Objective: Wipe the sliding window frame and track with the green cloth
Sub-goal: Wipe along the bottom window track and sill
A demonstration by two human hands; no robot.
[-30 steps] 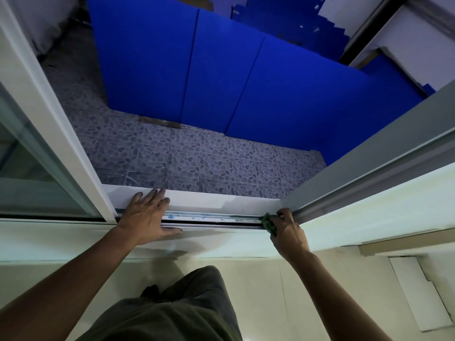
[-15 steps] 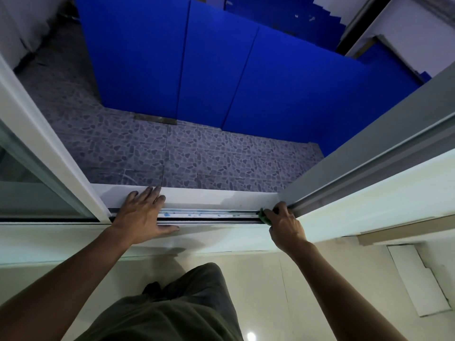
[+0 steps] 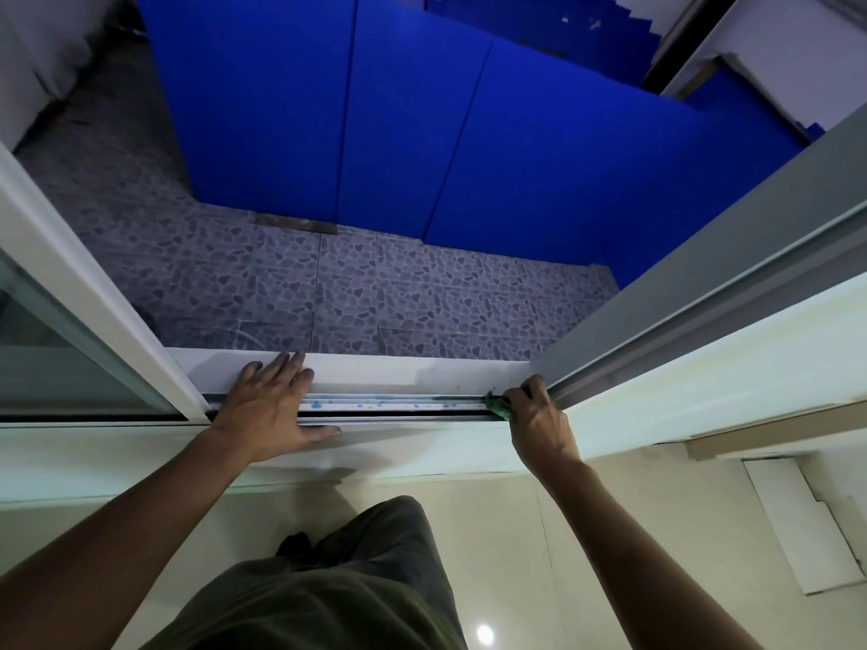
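The green cloth (image 3: 500, 406) sits bunched at the right end of the window track (image 3: 399, 405), pressed into the corner where the track meets the grey right-hand frame (image 3: 694, 293). Only a small wad of the cloth shows, at the left edge of the right hand (image 3: 537, 417). The right hand is clenched around the cloth, knuckles up, fingertips touching the base of the grey frame.

The track runs left to right along the sill and carries scattered blue-green specks along its middle section. A dark slot runs along its near edge.

The left hand (image 3: 272, 405) lies flat and released across the left part of the track, fingers spread onto the white outer ledge (image 3: 413, 370), thumb on the near sill. It grasps nothing.

Just left of this hand stands the white sliding sash (image 3: 89, 293) with its glass pane (image 3: 51, 368). Beyond the ledge lies a pebble-pattern tiled floor (image 3: 356, 293), with blue panels (image 3: 422, 133) standing at its far side.
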